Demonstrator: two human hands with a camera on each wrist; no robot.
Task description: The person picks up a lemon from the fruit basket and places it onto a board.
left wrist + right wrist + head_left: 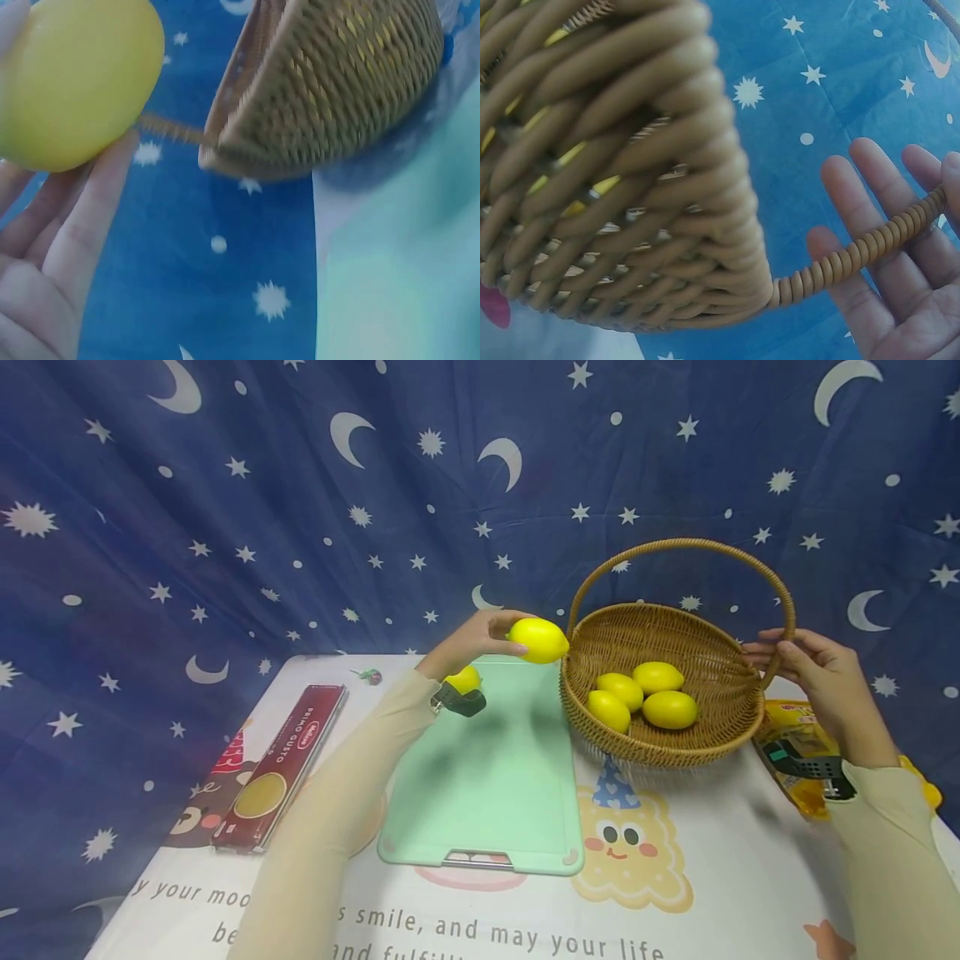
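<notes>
Left fingers around one end of a lemon near the basket

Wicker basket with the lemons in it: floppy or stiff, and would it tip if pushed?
The wicker basket is probably fairly stiff, as its thick weave holds a bowl shape. Pushed at its tall handle, it might tip. The loose, rounded lemons inside would likely roll.

1. Site: tabletop station backed by a navy star-and-moon curtain; the wider room is hidden, so its type cannot be determined.
2. Surface: white cartoon-printed covering with lettering.
3. Kitchen-type items noted: mint-green cutting board, "PRIMO GUSTO" box, wicker basket of lemons.
</notes>
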